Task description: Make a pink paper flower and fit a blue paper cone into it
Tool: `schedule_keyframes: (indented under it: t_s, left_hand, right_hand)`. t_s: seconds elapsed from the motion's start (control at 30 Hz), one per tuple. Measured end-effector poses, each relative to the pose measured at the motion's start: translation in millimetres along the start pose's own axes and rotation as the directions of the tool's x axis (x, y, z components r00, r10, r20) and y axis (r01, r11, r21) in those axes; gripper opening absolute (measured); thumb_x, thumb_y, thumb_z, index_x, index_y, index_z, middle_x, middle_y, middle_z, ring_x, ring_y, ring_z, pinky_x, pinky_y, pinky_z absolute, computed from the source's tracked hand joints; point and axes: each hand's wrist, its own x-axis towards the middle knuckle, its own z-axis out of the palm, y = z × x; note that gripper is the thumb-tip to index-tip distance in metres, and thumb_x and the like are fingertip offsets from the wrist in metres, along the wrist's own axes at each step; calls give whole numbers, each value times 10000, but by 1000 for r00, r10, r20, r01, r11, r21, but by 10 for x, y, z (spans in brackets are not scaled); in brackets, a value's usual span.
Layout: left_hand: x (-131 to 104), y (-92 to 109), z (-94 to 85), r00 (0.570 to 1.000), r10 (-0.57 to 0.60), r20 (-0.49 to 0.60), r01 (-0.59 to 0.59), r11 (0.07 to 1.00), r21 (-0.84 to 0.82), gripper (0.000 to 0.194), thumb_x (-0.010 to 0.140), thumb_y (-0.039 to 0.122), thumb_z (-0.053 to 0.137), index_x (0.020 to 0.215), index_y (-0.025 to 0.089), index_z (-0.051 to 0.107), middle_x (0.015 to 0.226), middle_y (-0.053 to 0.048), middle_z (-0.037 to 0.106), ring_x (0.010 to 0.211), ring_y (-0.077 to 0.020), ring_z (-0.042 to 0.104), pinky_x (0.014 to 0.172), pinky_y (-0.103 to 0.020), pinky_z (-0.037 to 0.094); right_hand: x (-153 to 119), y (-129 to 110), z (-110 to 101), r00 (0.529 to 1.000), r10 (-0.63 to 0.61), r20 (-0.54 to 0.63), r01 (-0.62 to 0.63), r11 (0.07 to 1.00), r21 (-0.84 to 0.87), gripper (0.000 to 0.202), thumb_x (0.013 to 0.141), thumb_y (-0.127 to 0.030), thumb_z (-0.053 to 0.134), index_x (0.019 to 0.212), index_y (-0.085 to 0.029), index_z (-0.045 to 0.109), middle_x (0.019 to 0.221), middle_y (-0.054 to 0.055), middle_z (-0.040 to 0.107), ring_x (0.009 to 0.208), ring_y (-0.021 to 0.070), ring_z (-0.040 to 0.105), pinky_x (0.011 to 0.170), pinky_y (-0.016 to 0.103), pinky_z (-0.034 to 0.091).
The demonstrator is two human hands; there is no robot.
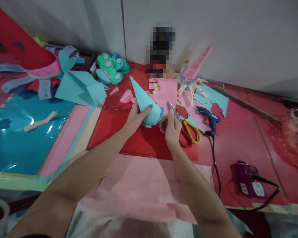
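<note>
A light-blue paper cone [144,99] is held in my left hand [136,117], its tip pointing up and to the left. The thumb presses on its side, and small cut tabs ring its lower edge. My right hand [173,129] is beside that edge with its fingers curled in; whatever they pinch, if anything, is hidden. Just behind the right hand lie scissors [191,131] with yellow handles, blades pointing up-left. Pink paper [165,91] with a scalloped cut edge lies beyond the cone. A dark-blue glue gun [210,120] rests right of the scissors.
A pink decorated cone with paper strips [197,64] stands at the back; a large red one [37,43] is far left. Green paper shapes [111,67] and folded blue paper [80,87] lie left. A purple power strip [250,181] and stick [248,104] are right.
</note>
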Motion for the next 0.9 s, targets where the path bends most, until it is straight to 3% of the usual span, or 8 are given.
schedule_keyframes:
  t_s: [0.17,0.33,0.4,0.47,0.6,0.77,0.9]
  left_hand:
    - [3,77,-50,964,35,264,-102,964,244,687,690,343,687,1298,197,402,1151,-108,602,1023,-208,600,920,-385,456]
    - [31,158,-187,906,-1,422,-184,899,398,923,633,285,739,1415,252,250,1249,-106,549,1165,-233,525,980,-396,408]
    - [-6,246,-289,914,40,405,-224,880,419,878,641,306,739,1397,266,293,1333,-109,495,1269,-244,434,1020,-394,374]
    - [-83,344,-401,926,117,360,-278,855,437,701,721,326,672,1350,260,369,1334,-102,500,1283,-226,422,1044,-380,353]
    - [-279,438,-569,930,241,278,-363,724,587,391,833,280,543,1217,225,497,1232,-90,569,1147,-196,530,1010,-376,390]
    - [-394,332,-604,856,117,504,-505,401,764,229,848,276,529,1056,198,585,1103,-71,614,1067,-204,557,967,-375,423]
    - [-388,226,-619,842,116,526,-531,341,776,236,860,177,446,1053,165,580,1066,-85,610,1013,-191,568,917,-349,456]
  right_hand:
    - [22,-55,-61,970,-132,-204,107,986,-129,465,877,-527,402,549,-202,462,445,-58,380,389,77,334,407,237,298]
    - [50,-159,-198,959,-201,-199,160,965,-206,413,881,-489,421,593,-200,487,524,-40,465,455,89,404,474,244,343]
    - [25,-208,-271,967,-229,-114,186,936,-298,383,888,-456,429,628,-195,532,568,-24,513,493,101,444,509,254,366]
    - [-22,-235,-343,958,-285,29,272,873,-405,338,898,-413,435,681,-195,574,656,3,572,588,124,511,579,272,404]
    - [-135,-181,-427,843,-429,325,538,664,-519,198,890,-283,477,775,-196,613,795,49,640,789,178,584,761,342,450]
    - [-213,-32,-409,710,-510,486,704,474,-529,108,857,-219,538,888,-212,641,870,63,662,862,191,606,810,368,465]
    - [-225,41,-375,673,-510,536,737,396,-547,135,857,-243,549,923,-218,663,841,62,636,808,183,587,767,351,469]
